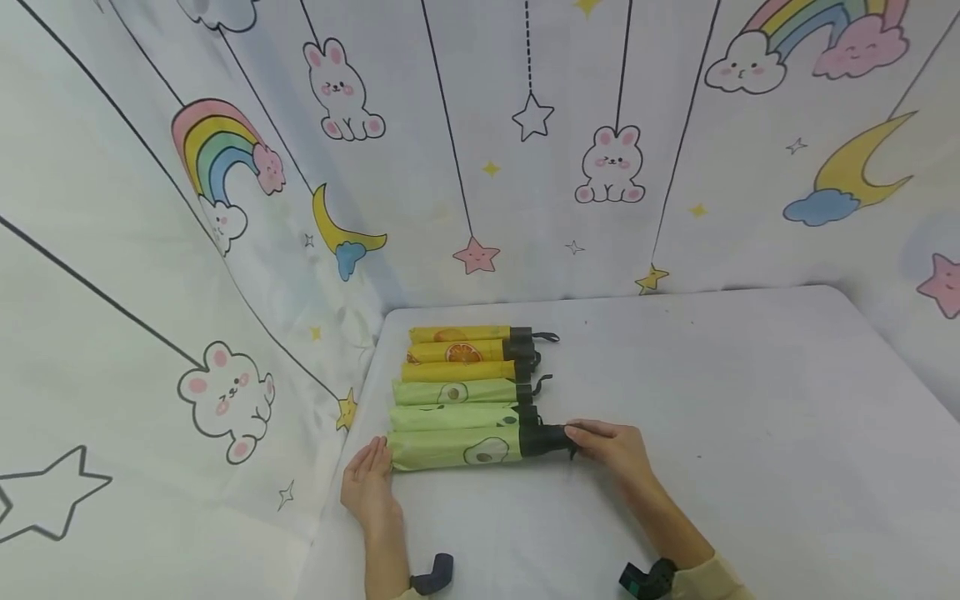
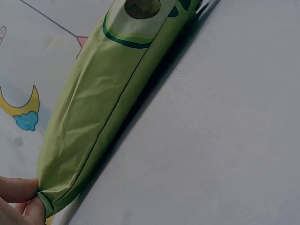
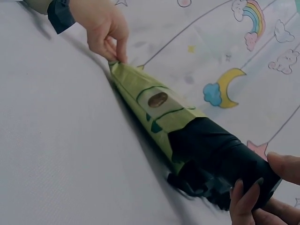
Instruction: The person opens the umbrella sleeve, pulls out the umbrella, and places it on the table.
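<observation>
best keep the green sleeve (image 1: 453,449) taut between left grip (image 1: 370,485), pinching its 9-o'clock tip (image 2: 58,201), and right grip (image 1: 617,454), holding its 3-o'clock black end (image 1: 542,440).

The left forearm (image 1: 384,550) rises nearly vertically from the bottom edge, left of centre in the head view. The left hand (image 1: 367,483) sits at its upper end, fingers directed upward. In the left wrist view, thumb and finger form a pinch at the lower left corner. The right forearm (image 1: 675,521) runs diagonally up and leftward from the lower right; the right hand (image 1: 611,450) points left. In the right wrist view, its thumb opposes the fingers at the lower right in a grip.
</observation>
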`<action>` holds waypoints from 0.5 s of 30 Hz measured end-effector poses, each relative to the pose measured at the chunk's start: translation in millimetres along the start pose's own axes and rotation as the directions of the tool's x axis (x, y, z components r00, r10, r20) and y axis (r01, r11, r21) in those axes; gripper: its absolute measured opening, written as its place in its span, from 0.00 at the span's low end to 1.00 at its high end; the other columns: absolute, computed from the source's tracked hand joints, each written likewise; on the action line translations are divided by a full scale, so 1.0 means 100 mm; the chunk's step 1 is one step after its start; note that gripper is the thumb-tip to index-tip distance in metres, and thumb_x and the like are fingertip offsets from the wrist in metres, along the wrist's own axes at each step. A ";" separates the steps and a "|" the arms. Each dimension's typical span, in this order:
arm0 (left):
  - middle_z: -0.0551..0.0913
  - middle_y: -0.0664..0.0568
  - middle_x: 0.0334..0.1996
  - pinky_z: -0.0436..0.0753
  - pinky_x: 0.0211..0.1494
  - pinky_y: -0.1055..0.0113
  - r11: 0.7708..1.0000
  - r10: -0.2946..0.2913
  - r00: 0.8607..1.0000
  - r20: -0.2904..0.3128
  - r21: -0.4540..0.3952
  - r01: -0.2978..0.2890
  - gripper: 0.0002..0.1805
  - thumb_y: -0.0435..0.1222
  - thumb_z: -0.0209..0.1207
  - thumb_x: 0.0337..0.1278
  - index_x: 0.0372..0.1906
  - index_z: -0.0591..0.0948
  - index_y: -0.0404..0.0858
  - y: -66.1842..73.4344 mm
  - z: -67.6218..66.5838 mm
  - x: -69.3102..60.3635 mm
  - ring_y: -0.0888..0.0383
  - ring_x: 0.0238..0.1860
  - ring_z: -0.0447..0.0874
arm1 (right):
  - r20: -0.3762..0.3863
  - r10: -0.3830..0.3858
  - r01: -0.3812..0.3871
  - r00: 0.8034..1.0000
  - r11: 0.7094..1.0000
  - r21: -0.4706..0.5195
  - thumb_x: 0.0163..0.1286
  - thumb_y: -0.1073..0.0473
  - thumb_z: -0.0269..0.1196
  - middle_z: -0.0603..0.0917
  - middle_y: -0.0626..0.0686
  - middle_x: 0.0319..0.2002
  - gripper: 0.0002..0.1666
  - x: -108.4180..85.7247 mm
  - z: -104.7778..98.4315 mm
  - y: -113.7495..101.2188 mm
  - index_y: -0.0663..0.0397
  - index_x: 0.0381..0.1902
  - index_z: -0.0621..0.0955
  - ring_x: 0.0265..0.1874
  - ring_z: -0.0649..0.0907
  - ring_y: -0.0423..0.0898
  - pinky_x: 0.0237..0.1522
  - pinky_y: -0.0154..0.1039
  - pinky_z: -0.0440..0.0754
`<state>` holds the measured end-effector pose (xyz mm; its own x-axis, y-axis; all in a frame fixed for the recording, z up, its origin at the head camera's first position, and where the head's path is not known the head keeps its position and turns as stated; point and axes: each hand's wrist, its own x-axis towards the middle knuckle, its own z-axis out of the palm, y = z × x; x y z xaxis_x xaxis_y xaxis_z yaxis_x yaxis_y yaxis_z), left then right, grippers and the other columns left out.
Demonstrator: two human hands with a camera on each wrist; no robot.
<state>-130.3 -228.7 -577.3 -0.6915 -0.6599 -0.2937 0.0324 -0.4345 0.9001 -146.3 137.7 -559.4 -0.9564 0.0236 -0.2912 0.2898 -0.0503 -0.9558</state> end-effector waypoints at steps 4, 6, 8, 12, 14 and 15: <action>0.76 0.34 0.68 0.83 0.62 0.71 1.000 0.000 1.000 0.002 0.001 0.000 0.25 0.23 0.62 0.69 0.67 0.70 0.28 -0.01 0.00 0.01 0.51 0.66 0.81 | 0.001 -0.005 0.004 1.000 0.999 0.034 0.62 0.53 0.79 0.87 0.60 0.57 0.29 -0.02 -0.06 -0.01 0.67 0.55 0.86 0.49 0.88 0.42 0.51 0.37 0.89; 0.76 0.34 0.68 0.83 0.62 0.71 1.000 -0.003 1.000 0.000 0.004 0.003 0.25 0.23 0.62 0.69 0.67 0.70 0.29 -0.01 0.01 0.00 0.52 0.66 0.82 | 0.001 -0.009 0.009 1.000 1.000 0.025 0.63 0.52 0.78 0.86 0.60 0.58 0.30 -0.04 -0.10 -0.01 0.67 0.56 0.86 0.50 0.87 0.42 0.51 0.37 0.89; 0.76 0.34 0.68 0.83 0.62 0.71 1.000 -0.004 1.000 -0.002 0.005 0.004 0.25 0.23 0.62 0.69 0.67 0.70 0.28 0.00 0.01 0.00 0.53 0.65 0.82 | -0.007 -0.010 0.010 1.000 1.000 0.018 0.63 0.51 0.78 0.86 0.59 0.58 0.30 -0.05 -0.13 -0.01 0.66 0.56 0.86 0.50 0.87 0.41 0.51 0.36 0.89; 0.77 0.33 0.68 0.84 0.61 0.71 1.000 0.000 1.000 -0.007 0.003 0.000 0.26 0.23 0.62 0.69 0.68 0.69 0.27 0.00 0.02 0.01 0.52 0.65 0.82 | -0.018 -0.013 0.013 1.000 1.000 0.003 0.63 0.49 0.78 0.85 0.59 0.60 0.31 -0.07 -0.17 0.00 0.64 0.56 0.87 0.52 0.87 0.42 0.51 0.35 0.89; 0.77 0.32 0.67 0.84 0.61 0.71 1.000 0.004 1.000 -0.008 0.001 -0.004 0.26 0.22 0.62 0.69 0.68 0.69 0.27 0.00 0.02 0.02 0.51 0.65 0.82 | -0.025 -0.016 0.016 1.000 1.000 -0.001 0.63 0.49 0.78 0.85 0.59 0.60 0.31 -0.09 -0.19 0.01 0.64 0.56 0.87 0.52 0.87 0.42 0.51 0.35 0.89; 0.77 0.33 0.67 0.84 0.61 0.71 1.000 0.004 1.000 -0.009 0.002 -0.004 0.26 0.22 0.62 0.69 0.68 0.69 0.27 0.00 0.02 0.02 0.51 0.65 0.83 | -0.027 -0.016 0.016 1.000 1.000 -0.003 0.63 0.49 0.78 0.85 0.60 0.60 0.31 -0.09 -0.20 0.01 0.64 0.57 0.86 0.52 0.87 0.41 0.52 0.35 0.88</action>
<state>-133.3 -228.6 -577.6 -0.6849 -0.6671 -0.2931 0.0334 -0.4307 0.9019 -136.6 157.5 -558.5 -0.9595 0.0513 -0.2769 0.2746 -0.0472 -0.9604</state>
